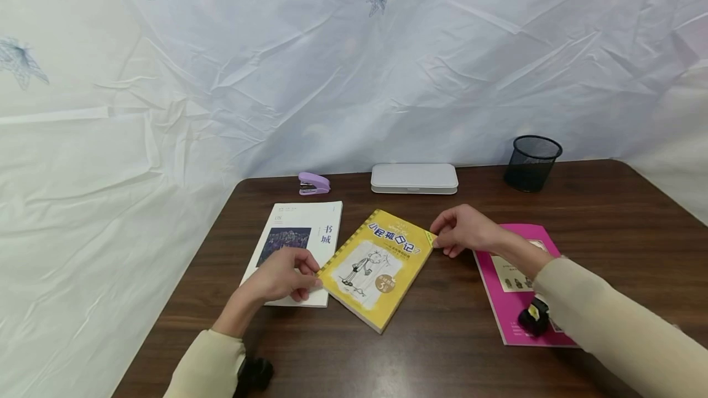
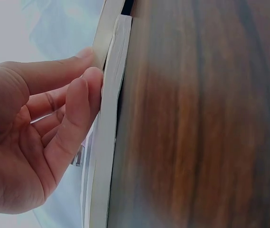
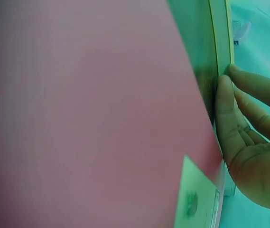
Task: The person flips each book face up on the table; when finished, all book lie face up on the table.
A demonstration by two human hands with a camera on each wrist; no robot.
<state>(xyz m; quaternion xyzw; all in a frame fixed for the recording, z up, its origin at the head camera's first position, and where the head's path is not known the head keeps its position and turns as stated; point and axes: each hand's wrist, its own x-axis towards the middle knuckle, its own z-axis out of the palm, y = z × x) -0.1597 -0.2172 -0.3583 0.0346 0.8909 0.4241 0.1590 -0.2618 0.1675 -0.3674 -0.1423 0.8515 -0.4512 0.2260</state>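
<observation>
A yellow comic-style book (image 1: pixel 378 269) with a cartoon boy on its cover lies tilted between both hands in the head view. My left hand (image 1: pixel 289 274) pinches its left corner, above the lower right of a white book (image 1: pixel 286 217) with a dark picture. In the left wrist view, the left hand (image 2: pixel 44 118) is close against the stacked book edges. My right hand (image 1: pixel 464 230) pinches the yellow book's upper right corner. The right wrist view shows the right hand's (image 3: pixel 253 123) fingertips at that book's edge, beside the pink book (image 3: pixel 116 118).
On the right, the pink book (image 1: pixel 495 300) lies partly under the right forearm. Along the back of the brown table (image 1: pixel 420 355) stand a purple stapler (image 1: pixel 314 183), a white case (image 1: pixel 413 178) and a black mesh pen holder (image 1: pixel 532 163). A white printed sheet (image 1: pixel 354 78) hangs behind.
</observation>
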